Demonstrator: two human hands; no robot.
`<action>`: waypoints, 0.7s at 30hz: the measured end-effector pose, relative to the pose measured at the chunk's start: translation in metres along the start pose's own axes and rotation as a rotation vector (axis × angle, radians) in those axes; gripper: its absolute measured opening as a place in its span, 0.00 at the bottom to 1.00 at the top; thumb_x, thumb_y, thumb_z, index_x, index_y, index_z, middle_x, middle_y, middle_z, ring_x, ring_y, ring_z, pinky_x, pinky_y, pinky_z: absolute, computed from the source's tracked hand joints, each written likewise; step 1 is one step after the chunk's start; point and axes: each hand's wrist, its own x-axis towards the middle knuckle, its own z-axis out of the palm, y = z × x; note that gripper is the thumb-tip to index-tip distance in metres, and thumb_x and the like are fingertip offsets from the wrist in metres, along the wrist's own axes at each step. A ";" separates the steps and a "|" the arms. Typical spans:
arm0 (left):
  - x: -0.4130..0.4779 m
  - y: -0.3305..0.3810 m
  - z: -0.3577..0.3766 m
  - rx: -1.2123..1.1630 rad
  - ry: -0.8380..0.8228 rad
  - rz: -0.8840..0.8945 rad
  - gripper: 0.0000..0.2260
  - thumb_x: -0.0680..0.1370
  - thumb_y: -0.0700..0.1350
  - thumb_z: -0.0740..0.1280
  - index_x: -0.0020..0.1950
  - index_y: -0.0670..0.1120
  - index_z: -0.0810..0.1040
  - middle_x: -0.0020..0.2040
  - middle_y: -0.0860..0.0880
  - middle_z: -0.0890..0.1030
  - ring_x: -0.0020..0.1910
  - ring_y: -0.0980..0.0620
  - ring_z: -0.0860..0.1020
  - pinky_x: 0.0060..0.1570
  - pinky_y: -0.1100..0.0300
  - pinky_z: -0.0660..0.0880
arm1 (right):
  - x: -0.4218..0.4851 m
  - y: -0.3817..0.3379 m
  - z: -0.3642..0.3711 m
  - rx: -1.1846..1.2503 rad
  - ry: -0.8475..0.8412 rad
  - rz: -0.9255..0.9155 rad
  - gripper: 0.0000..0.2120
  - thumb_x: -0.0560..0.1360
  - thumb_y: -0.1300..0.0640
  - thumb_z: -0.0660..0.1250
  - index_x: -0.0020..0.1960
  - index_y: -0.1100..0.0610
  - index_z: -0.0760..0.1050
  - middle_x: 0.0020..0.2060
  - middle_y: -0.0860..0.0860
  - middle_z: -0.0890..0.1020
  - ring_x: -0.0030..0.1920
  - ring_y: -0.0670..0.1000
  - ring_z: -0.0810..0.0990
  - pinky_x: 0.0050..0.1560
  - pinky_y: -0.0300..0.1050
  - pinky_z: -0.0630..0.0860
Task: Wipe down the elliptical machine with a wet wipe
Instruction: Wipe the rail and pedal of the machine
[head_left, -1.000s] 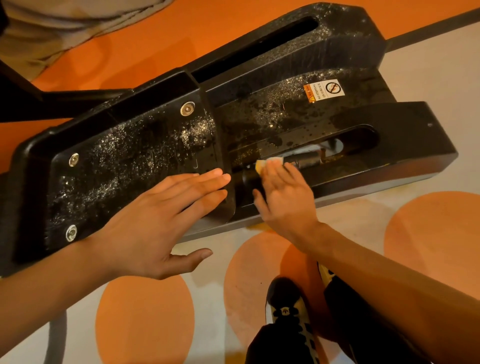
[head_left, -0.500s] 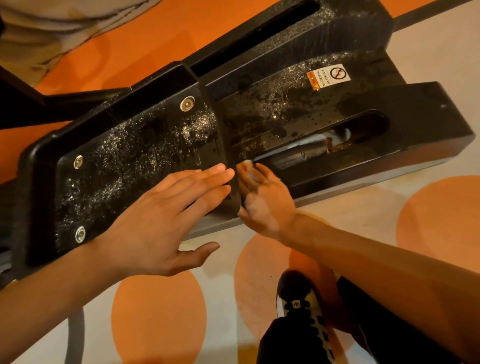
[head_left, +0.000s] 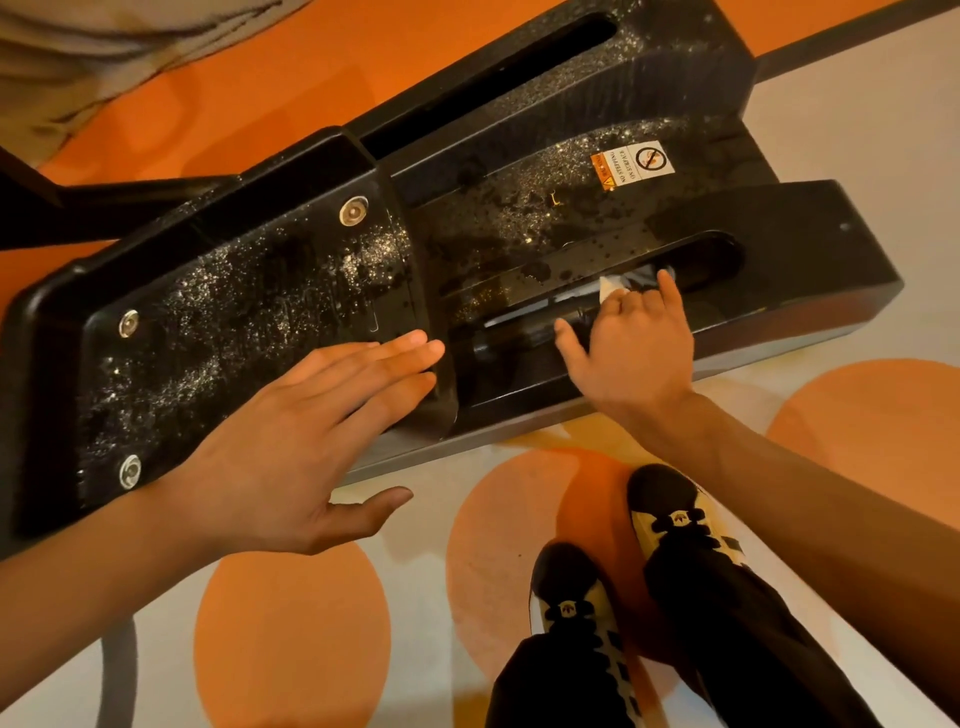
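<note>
The black base housing of the elliptical machine (head_left: 519, 171) lies across the upper view, speckled with droplets and dust. My left hand (head_left: 291, 441) lies flat on its near left panel, fingers straight. My right hand (head_left: 631, 348) reaches into the long near slot of the housing and its curled fingers hold a white wet wipe (head_left: 613, 286) against the slot's edge. Most of the wipe is hidden under the fingers.
A white and orange warning sticker (head_left: 631, 165) sits on the housing's right part. Several round bolts (head_left: 353, 210) dot the left panel. My two black and cream shoes (head_left: 623, 566) stand on the grey floor with orange circles (head_left: 291, 644).
My right hand has slid with the wipe to the right along the slot, after first moving left toward my left hand. The left hand has stayed in place on the panel.
</note>
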 end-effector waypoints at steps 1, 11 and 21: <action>0.000 0.000 0.000 0.000 0.002 0.000 0.31 0.84 0.62 0.57 0.77 0.40 0.65 0.81 0.41 0.65 0.82 0.43 0.62 0.76 0.42 0.65 | -0.002 -0.009 -0.002 -0.008 -0.006 0.010 0.45 0.82 0.35 0.37 0.69 0.69 0.74 0.65 0.67 0.78 0.71 0.64 0.73 0.80 0.60 0.52; 0.000 0.000 -0.001 -0.014 -0.001 -0.009 0.31 0.84 0.62 0.57 0.78 0.41 0.65 0.81 0.41 0.65 0.82 0.44 0.62 0.75 0.42 0.66 | -0.020 -0.041 0.038 0.281 0.218 -0.483 0.32 0.85 0.40 0.51 0.75 0.63 0.71 0.75 0.61 0.71 0.79 0.59 0.63 0.79 0.59 0.59; -0.001 0.000 0.000 -0.015 0.010 -0.003 0.31 0.84 0.63 0.57 0.78 0.41 0.64 0.81 0.42 0.64 0.82 0.44 0.62 0.76 0.43 0.65 | -0.029 0.031 0.051 0.169 0.302 -0.368 0.29 0.84 0.44 0.49 0.81 0.56 0.60 0.80 0.60 0.62 0.81 0.60 0.57 0.80 0.61 0.56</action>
